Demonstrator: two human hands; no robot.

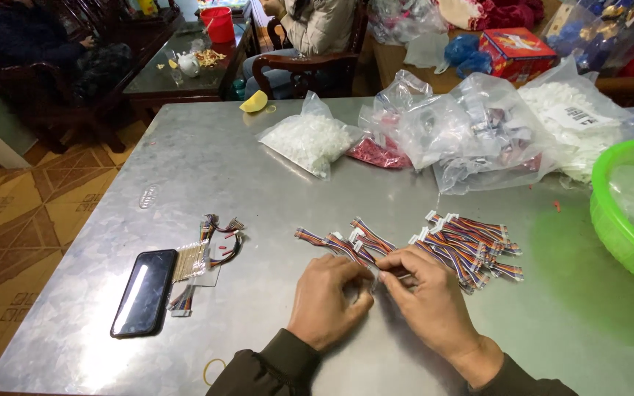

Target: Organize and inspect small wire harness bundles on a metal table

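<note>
Left hand [328,299]: curled tight, fingertips pinched on one short cable of thin coloured wires with a small white plug [361,258], in the middle of the shiny grey metal table [258,176].
Right hand [428,295]: also pinched shut, thumb and first finger on the same cable, touching the left hand's fingertips.
Grip: both hands meeting at one spot, no gap between the fingers; the part of the cable right inside the pinch hidden, so hard to tell how much is held.
Just past the grip: a spread-out pile of more short coloured wire cables with white plugs [471,246], some touching the right hand's knuckles.
Left of the grip, well apart: a small tangle of dark and red wires on a clear plastic strip [207,257], and beside that a flat black phone [143,292] lying face up.
Far beyond the grip: a clear plastic bag of tiny white bits [306,139], a clear bag of small red bits [376,152], and big crinkly clear bags of mixed parts [478,136].
Right of the grip, at the table edge: a bright green round plastic basket [617,227].
Near the left sleeve: a thin yellow rubber band [213,370] lying flat on the table.
</note>
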